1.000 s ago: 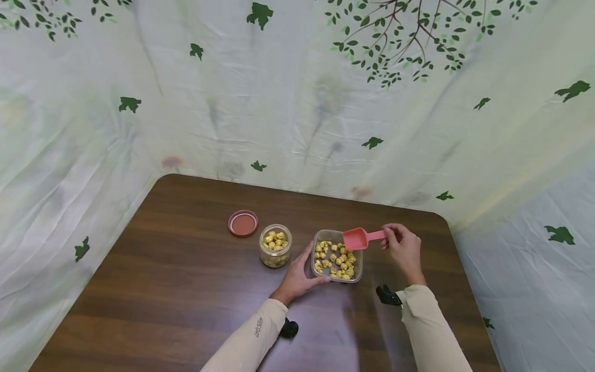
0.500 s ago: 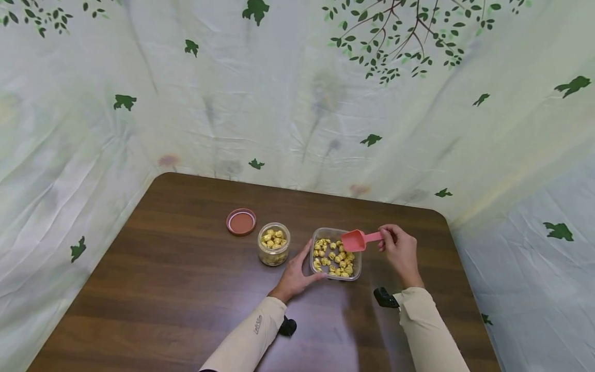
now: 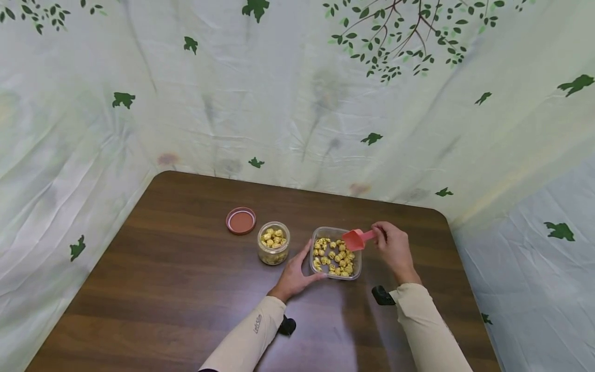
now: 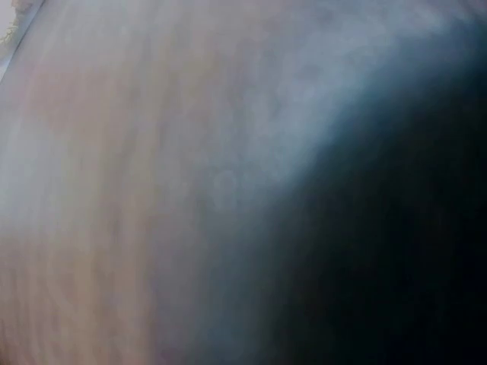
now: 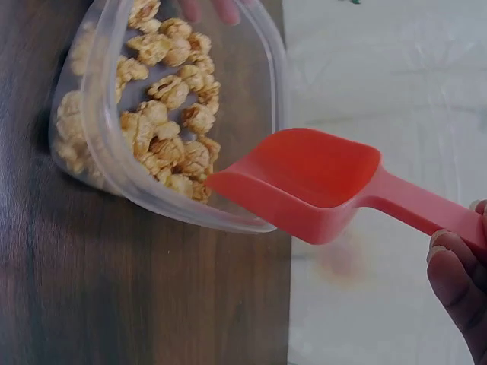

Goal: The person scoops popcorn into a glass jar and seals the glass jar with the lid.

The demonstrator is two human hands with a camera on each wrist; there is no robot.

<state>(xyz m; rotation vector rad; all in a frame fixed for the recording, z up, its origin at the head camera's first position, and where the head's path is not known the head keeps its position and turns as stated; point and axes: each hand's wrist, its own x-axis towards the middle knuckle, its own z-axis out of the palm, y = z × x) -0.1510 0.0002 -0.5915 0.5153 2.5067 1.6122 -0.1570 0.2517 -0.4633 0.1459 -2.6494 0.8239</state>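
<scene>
Jar [image 3: 273, 257] between lid [image 3: 240, 221] and tub [image 3: 359, 264]

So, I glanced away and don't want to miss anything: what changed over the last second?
The right grip moved left, nearer the tub, and less of the red scoop handle shows. Nothing was picked up or released.

The scoop's bowl stayed over the tub's far right corner, the left grip against the tub; jar and lid stayed put.

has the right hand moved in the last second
Yes: in the head view, the right hand has shifted left, a little closer to the jar.
</scene>
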